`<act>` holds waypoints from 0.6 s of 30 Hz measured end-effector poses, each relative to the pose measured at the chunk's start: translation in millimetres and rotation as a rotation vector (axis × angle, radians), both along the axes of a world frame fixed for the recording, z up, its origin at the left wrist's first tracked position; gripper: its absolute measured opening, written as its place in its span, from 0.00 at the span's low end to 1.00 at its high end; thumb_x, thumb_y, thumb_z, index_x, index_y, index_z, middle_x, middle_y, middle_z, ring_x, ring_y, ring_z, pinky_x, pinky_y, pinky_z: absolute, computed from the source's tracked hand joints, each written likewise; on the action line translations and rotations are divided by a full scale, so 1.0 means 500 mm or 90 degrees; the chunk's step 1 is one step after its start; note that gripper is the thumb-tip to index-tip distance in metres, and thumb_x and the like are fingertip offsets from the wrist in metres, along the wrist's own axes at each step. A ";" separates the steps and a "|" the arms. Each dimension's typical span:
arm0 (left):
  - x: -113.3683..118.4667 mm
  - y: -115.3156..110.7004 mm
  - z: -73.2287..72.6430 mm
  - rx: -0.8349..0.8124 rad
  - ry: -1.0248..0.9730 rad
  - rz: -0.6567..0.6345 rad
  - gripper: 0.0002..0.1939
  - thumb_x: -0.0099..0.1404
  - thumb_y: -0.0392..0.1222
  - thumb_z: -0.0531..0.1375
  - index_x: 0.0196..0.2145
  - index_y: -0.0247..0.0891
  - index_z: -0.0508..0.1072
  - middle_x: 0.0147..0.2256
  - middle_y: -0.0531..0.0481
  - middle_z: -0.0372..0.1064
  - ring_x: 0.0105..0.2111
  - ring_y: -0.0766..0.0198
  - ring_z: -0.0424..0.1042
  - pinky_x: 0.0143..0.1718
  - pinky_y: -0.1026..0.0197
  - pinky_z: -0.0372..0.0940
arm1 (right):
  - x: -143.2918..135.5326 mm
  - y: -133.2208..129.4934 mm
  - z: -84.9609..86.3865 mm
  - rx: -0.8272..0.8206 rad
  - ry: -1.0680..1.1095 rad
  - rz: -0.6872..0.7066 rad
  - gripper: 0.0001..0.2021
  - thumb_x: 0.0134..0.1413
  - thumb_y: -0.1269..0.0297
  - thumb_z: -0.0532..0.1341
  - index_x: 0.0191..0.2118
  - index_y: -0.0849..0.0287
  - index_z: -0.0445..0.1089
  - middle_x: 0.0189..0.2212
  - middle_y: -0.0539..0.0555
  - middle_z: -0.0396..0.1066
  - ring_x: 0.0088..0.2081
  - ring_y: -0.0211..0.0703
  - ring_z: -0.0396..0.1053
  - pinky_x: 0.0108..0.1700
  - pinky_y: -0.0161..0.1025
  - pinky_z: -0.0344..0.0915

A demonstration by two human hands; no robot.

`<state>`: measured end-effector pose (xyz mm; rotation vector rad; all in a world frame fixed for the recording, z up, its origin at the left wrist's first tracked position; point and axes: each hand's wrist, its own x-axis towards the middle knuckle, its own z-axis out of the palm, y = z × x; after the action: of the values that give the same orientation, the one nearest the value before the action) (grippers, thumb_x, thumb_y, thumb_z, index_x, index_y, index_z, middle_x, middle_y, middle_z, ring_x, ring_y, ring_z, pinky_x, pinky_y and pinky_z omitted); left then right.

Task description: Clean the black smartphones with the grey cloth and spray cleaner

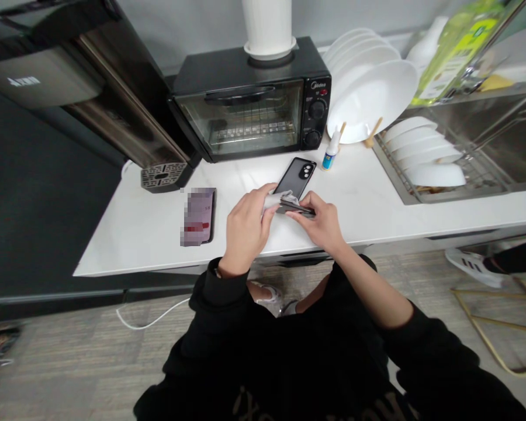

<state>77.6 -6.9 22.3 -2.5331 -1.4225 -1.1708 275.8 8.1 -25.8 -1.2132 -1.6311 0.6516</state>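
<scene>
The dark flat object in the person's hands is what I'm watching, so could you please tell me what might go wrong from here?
The dark flat object could slip: the right hand pinches it with its fingers, near the front edge of the counter. The left hand, holding a whitish cloth, might nudge the phone lying nearby.

I see a grey wall (193,23) far across my feed, white counter (355,199) before it, dark panel (21,193) left, streaked floor (92,356) near.
</scene>
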 end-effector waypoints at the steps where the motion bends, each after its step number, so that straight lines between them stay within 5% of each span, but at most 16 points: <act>1: 0.002 0.001 -0.002 -0.010 -0.022 0.009 0.17 0.82 0.46 0.50 0.60 0.39 0.70 0.51 0.43 0.77 0.48 0.57 0.77 0.52 0.56 0.70 | -0.001 0.000 -0.001 -0.001 0.019 -0.009 0.25 0.58 0.34 0.67 0.33 0.51 0.65 0.29 0.50 0.75 0.31 0.46 0.74 0.37 0.39 0.66; 9: 0.095 0.007 0.043 0.084 0.009 -0.001 0.23 0.82 0.53 0.45 0.52 0.38 0.74 0.46 0.42 0.78 0.48 0.53 0.74 0.52 0.52 0.65 | 0.003 0.006 -0.031 0.043 0.088 0.008 0.15 0.62 0.48 0.66 0.34 0.55 0.71 0.26 0.49 0.72 0.29 0.42 0.68 0.34 0.38 0.64; 18: 0.098 0.032 0.046 0.079 0.023 0.077 0.26 0.84 0.47 0.40 0.45 0.36 0.75 0.39 0.44 0.76 0.40 0.56 0.74 0.44 0.55 0.64 | 0.006 0.017 -0.036 -0.007 0.142 0.013 0.17 0.59 0.46 0.68 0.37 0.56 0.76 0.29 0.50 0.74 0.31 0.43 0.68 0.37 0.40 0.67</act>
<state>126.5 9.0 45.2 -2.3400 -1.4244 -1.1494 278.9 16.7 -43.6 -1.0919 -1.4569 0.7812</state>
